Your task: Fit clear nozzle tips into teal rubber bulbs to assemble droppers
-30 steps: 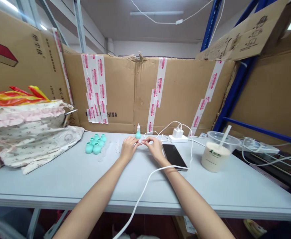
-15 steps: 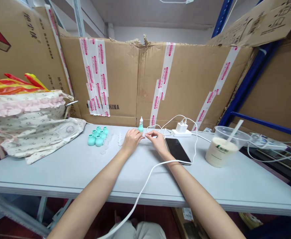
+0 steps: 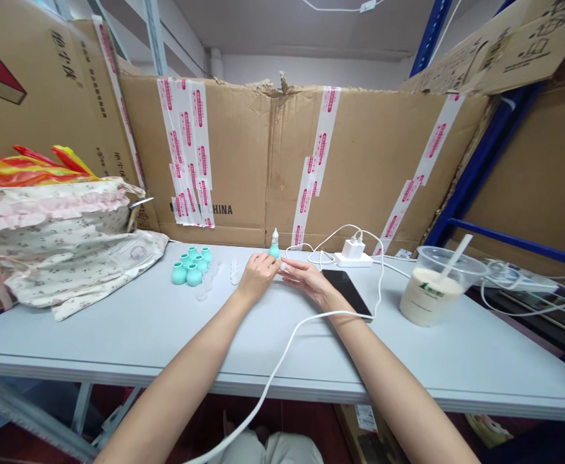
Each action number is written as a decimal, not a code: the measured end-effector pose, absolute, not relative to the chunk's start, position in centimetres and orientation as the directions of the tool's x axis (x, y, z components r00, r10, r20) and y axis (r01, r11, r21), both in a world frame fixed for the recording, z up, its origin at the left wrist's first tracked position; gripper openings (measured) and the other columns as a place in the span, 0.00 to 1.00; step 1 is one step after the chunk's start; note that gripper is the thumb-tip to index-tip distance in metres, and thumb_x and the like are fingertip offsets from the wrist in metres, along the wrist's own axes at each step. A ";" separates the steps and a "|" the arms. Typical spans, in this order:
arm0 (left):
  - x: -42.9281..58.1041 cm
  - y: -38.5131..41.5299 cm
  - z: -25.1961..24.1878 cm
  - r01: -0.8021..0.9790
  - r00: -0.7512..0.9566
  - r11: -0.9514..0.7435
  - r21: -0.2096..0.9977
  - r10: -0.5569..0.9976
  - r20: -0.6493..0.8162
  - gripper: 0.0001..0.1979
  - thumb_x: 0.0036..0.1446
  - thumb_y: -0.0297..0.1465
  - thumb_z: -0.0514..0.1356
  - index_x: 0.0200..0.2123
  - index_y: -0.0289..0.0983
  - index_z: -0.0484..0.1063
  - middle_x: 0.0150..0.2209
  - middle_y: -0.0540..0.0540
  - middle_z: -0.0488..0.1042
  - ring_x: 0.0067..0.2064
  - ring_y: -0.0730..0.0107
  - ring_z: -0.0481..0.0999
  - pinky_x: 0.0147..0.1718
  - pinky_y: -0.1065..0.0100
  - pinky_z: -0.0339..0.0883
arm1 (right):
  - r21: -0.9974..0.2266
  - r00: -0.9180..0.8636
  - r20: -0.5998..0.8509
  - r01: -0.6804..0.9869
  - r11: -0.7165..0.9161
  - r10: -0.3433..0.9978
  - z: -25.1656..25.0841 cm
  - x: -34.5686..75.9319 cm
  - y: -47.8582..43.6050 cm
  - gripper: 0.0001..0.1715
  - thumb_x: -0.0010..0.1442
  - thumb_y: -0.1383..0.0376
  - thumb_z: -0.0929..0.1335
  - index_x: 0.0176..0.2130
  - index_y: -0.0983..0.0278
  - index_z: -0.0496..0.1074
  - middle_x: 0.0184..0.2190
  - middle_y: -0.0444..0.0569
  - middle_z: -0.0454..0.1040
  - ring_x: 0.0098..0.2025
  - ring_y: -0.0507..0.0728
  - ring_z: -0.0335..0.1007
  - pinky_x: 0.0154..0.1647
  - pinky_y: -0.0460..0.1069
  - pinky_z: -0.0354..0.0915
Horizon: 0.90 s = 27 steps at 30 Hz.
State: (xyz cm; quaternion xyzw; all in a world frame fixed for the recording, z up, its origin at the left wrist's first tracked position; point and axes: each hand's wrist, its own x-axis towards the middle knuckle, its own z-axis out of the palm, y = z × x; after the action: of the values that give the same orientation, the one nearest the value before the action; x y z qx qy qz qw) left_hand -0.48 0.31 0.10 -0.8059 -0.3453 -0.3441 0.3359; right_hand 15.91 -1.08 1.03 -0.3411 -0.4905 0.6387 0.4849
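My left hand [image 3: 258, 278] and my right hand [image 3: 310, 281] meet fingertip to fingertip above the table. A small whitish translucent piece [image 3: 283, 266] sits at their fingertips; its full shape is partly hidden. The left fingers are curled closed, and the right fingers reach in from the side, palm turned partly up, pinching at the piece. Just behind the left hand stands a teal bulb with a clear pointed nozzle [image 3: 275, 243]. Several open-necked teal bulbs [image 3: 194, 273] are grouped to the left. Beside them lie clear plastic parts [image 3: 208, 283] and another clear strip [image 3: 234, 272].
Right of my hands lie a dark phone [image 3: 347, 290] and a white charger on a power strip [image 3: 354, 259]. A white cable [image 3: 282, 361] crosses over my right forearm. A drink cup [image 3: 430, 290] stands farther right; a floral cloth bag [image 3: 64, 245] is at left. Cardboard [image 3: 243, 154] walls the back.
My right hand has rotated, its palm now more upward and its fingers straighter beneath the small piece. My left hand stays nearly in place. The view has shifted slightly.
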 end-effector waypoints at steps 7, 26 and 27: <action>-0.4 -0.2 0.2 0.757 0.597 -0.485 -0.438 0.242 0.764 0.08 0.59 0.26 0.49 0.34 0.34 0.68 0.26 0.47 0.69 0.32 0.68 0.65 0.34 0.66 0.53 | -0.933 -0.380 0.026 -0.342 -0.114 0.925 0.7 16.4 -0.5 0.15 0.42 0.68 0.74 0.34 0.65 0.75 0.34 0.47 0.76 0.38 0.53 0.73 0.47 0.50 0.65; 0.5 -0.2 0.5 0.833 0.469 -0.500 -0.237 0.411 0.782 0.08 0.59 0.27 0.49 0.35 0.36 0.68 0.31 0.45 0.70 0.36 0.65 0.65 0.35 0.64 0.52 | -0.941 -0.093 0.124 -0.328 0.087 0.988 1.3 15.3 -1.2 0.18 0.41 0.63 0.74 0.36 0.62 0.74 0.37 0.48 0.75 0.35 0.55 0.74 0.42 0.52 0.68; 0.5 -0.1 0.5 0.837 0.453 -0.503 -0.215 0.417 0.788 0.08 0.59 0.28 0.49 0.36 0.36 0.68 0.31 0.45 0.71 0.36 0.65 0.65 0.35 0.64 0.52 | -0.946 -0.061 0.156 -0.295 0.132 0.986 1.3 15.2 -1.1 0.17 0.40 0.62 0.75 0.34 0.62 0.74 0.40 0.49 0.74 0.35 0.55 0.73 0.42 0.52 0.68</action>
State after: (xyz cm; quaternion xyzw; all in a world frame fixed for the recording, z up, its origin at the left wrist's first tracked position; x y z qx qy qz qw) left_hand 0.50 -0.13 0.50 -0.7956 -0.3941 -0.3440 0.3056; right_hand 15.18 -1.11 1.32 -0.3622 -0.4771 0.5503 0.5817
